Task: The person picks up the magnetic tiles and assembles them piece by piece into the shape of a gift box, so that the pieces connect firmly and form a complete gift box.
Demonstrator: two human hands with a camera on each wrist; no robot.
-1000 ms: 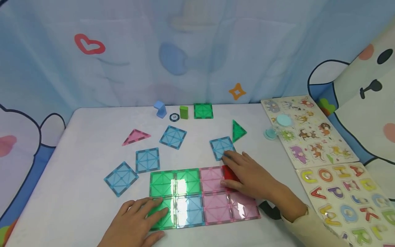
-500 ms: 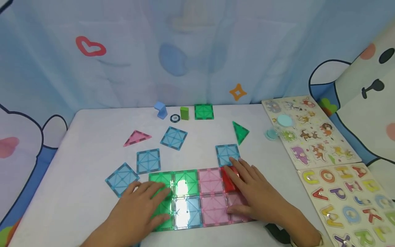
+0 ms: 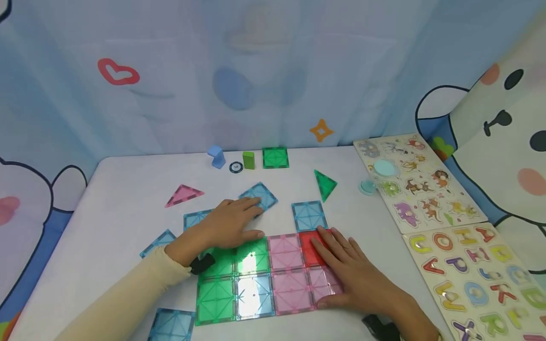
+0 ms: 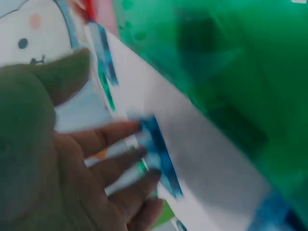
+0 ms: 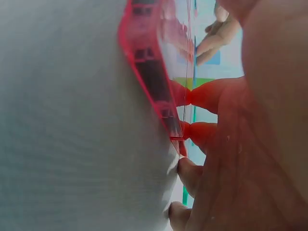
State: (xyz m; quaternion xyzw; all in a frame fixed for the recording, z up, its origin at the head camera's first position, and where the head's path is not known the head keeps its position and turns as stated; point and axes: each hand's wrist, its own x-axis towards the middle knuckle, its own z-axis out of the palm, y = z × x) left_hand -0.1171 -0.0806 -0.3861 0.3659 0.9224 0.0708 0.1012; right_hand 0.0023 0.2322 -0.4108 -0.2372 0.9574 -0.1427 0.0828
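In the head view, a flat block of translucent magnetic tiles lies on the table: green tiles (image 3: 216,299), a blue tile (image 3: 254,296), pink tiles (image 3: 292,291) and a red tile (image 3: 310,250). My left hand (image 3: 228,222) reaches over its back left corner, fingertips on a loose blue square tile (image 3: 266,195). Its fingers (image 4: 115,168) are extended against that tile in the left wrist view. My right hand (image 3: 360,270) rests with spread fingers across the red tile and right-end pink tile; its fingertips (image 5: 207,94) touch the block's edge in the right wrist view.
Another blue tile (image 3: 309,215) abuts the red one; more loose blue tiles (image 3: 172,324) lie left and front. Behind are a pink triangle (image 3: 183,195), a green triangle (image 3: 325,184), a green square (image 3: 275,157) and small blocks (image 3: 249,160). Puzzle boards (image 3: 473,279) line the right.
My left hand has left the block's green tiles and reached the back blue tile, which has moved right. The right hand has come off the other blue tile, now against the red one.
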